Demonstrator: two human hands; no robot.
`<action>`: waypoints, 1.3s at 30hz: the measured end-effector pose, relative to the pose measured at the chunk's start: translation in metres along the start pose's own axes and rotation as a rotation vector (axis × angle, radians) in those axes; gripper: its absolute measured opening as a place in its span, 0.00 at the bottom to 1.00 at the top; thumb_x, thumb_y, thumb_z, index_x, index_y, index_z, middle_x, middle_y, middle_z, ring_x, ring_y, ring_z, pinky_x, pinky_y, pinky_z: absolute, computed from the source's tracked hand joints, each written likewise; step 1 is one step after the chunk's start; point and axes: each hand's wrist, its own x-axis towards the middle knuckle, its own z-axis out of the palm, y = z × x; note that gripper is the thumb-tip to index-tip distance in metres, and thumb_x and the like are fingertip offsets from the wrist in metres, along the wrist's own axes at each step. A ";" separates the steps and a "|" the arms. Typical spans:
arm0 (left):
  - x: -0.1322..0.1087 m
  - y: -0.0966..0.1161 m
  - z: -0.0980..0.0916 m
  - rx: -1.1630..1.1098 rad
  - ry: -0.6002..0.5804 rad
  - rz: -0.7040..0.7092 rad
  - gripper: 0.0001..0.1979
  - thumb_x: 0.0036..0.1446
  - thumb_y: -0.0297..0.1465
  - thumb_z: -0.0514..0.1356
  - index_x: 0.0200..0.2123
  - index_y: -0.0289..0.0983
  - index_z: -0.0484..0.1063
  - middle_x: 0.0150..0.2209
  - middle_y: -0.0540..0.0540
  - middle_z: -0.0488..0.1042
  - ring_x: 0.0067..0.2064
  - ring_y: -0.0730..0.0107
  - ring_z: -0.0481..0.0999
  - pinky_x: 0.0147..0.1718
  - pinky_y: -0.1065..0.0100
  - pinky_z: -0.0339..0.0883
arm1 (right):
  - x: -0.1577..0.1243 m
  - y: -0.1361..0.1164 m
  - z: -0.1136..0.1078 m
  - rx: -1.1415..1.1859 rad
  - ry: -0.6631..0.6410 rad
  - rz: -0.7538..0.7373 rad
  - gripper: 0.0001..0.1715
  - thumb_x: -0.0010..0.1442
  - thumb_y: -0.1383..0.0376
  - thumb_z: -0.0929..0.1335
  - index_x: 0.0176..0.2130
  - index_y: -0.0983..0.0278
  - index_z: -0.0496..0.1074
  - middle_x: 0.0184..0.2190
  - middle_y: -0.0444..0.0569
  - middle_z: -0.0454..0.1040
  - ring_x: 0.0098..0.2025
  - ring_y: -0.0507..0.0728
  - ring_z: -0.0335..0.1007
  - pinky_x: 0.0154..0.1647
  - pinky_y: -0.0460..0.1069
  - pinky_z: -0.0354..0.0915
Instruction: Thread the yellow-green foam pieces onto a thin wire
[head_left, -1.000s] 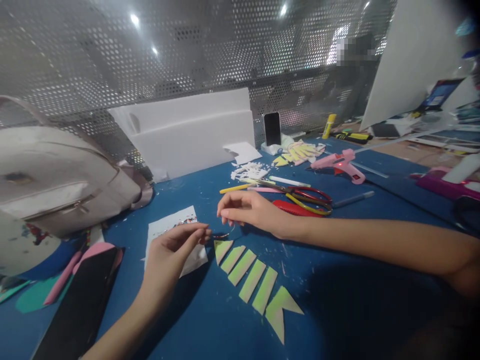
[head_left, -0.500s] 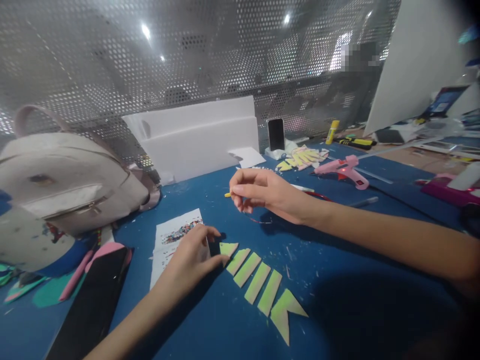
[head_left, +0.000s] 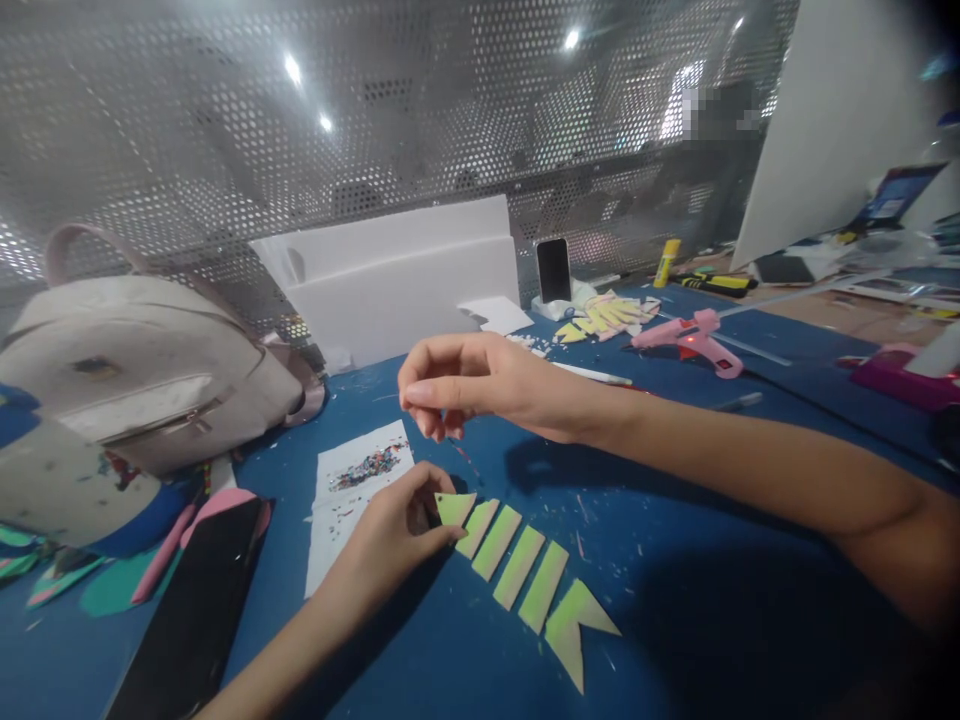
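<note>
A row of yellow-green foam pieces [head_left: 525,572] lies on the blue table [head_left: 675,620], arranged like a fish skeleton with a forked tail. My left hand [head_left: 394,535] rests on the table with thumb and fingers pinched on the triangular piece [head_left: 454,506] at the row's left end. My right hand [head_left: 480,385] hovers just above it, fingers pinched together. A thin reddish thread seems to hang below them, too fine to name surely. A white paper with a patch of glitter bits [head_left: 358,482] lies left of my left hand.
A pale backpack [head_left: 135,365] stands at the left, with a black flat device [head_left: 191,615] in front of it. White foam boards [head_left: 397,275] lean on the perforated metal screen. Behind my right arm lie a pink glue gun [head_left: 690,335], an upright phone [head_left: 553,270] and paper scraps [head_left: 600,312].
My left hand dropped from mid-air to the table and took hold of the triangular end piece. My right hand lifted, then moved left to above that piece. The camera tilted slightly.
</note>
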 end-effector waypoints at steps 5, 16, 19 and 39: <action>0.000 -0.002 0.001 -0.148 0.022 -0.050 0.11 0.54 0.35 0.63 0.38 0.38 0.67 0.29 0.52 0.69 0.31 0.70 0.69 0.31 0.69 0.61 | -0.007 -0.004 0.002 0.022 0.003 0.049 0.06 0.64 0.66 0.67 0.35 0.66 0.69 0.30 0.43 0.71 0.31 0.46 0.67 0.32 0.41 0.64; -0.001 -0.002 0.005 -0.265 0.060 -0.104 0.10 0.54 0.34 0.65 0.38 0.38 0.71 0.33 0.49 0.74 0.35 0.68 0.73 0.36 0.67 0.64 | -0.007 0.003 0.002 0.071 -0.012 0.075 0.06 0.65 0.67 0.67 0.35 0.67 0.70 0.28 0.42 0.71 0.30 0.46 0.67 0.30 0.41 0.63; -0.001 -0.006 0.005 -0.285 0.050 -0.100 0.09 0.55 0.34 0.64 0.38 0.38 0.71 0.35 0.48 0.75 0.37 0.67 0.74 0.37 0.65 0.66 | -0.008 0.002 0.001 0.073 -0.010 0.079 0.05 0.65 0.67 0.67 0.35 0.67 0.69 0.29 0.42 0.71 0.30 0.46 0.67 0.31 0.41 0.64; -0.002 -0.002 0.004 -0.227 0.090 -0.082 0.09 0.54 0.34 0.63 0.39 0.37 0.72 0.33 0.47 0.75 0.35 0.65 0.74 0.36 0.65 0.66 | -0.009 0.001 0.001 0.087 -0.013 0.084 0.05 0.65 0.67 0.67 0.36 0.66 0.70 0.29 0.43 0.71 0.31 0.46 0.67 0.32 0.41 0.65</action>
